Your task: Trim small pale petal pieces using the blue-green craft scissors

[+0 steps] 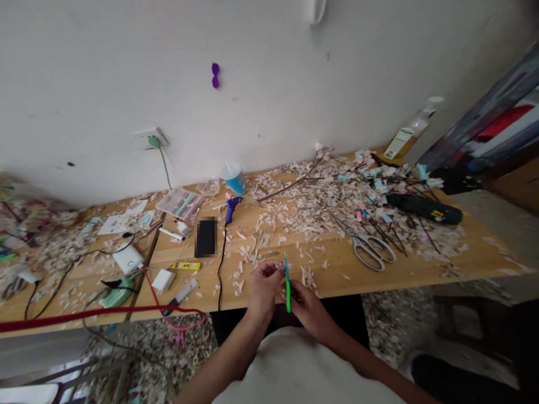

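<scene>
Above my lap, at the front edge of the table, my two hands are close together. My right hand (309, 308) is closed around a bright green tool (288, 294), which looks like small scissors seen edge-on, its bluish narrow end pointing away from me. Right beside that narrow end, my left hand (263, 283) has its fingers pinched together. Whatever is between its fingertips is too small to make out. Large grey-handled scissors (370, 252) lie on the table to the right, with pale petal-like scraps around them.
A blue glue gun (231, 209), a blue cup (234, 178) and a blurred dark rectangle (206, 237) are on the wooden table. Flower branches (379, 179), a dark green bundle (425, 209) and a bottle (410, 132) lie or stand at right. A red cord (105, 315) crosses the left.
</scene>
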{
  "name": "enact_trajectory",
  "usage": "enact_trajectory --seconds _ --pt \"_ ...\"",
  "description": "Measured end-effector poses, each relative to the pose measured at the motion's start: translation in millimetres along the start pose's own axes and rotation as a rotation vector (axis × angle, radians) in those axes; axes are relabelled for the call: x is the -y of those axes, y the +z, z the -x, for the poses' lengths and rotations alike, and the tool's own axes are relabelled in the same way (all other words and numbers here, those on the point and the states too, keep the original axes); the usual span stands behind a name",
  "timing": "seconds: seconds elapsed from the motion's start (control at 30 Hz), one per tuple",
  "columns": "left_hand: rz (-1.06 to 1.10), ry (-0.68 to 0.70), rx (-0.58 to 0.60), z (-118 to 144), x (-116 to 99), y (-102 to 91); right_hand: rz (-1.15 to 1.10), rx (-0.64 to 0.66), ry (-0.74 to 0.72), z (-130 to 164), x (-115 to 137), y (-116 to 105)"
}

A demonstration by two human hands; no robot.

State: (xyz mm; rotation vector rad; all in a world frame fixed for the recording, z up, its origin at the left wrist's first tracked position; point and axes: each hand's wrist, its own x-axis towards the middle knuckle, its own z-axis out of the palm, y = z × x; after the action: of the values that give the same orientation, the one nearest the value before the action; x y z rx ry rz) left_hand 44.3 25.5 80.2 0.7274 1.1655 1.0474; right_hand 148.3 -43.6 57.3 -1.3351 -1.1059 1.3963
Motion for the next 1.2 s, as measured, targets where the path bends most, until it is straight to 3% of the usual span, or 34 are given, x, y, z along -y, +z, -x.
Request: enact_trajectory --seconds 0.27,0.57,0.77,0.93,1.2 --pt "-0.026 0.004 -0.003 -0.7 -1.8 1.5 0.06 -0.023 0.016 -0.2 -7.6 1.5" --pt "0.058 -0.057 0.016 -9.6 8.3 -9.3 0.144 -0.05 0.067 -2.2 -17.4 1.5" --pt "0.196 -0.154 -0.04 -6.8 4.7 -9.1 0.148 -0.066 0.071 -3.8 -18.1 0.1" --pt "0.269 -0.171 0.005 -3.3 2.7 -8.1 0.158 -0.026 0.039 1.1 -16.7 0.9" --pt "0.166 -0.118 0.004 -3.5 13.0 -9.5 0.21 0.001 0.035 5.7 -8.1 3.1"
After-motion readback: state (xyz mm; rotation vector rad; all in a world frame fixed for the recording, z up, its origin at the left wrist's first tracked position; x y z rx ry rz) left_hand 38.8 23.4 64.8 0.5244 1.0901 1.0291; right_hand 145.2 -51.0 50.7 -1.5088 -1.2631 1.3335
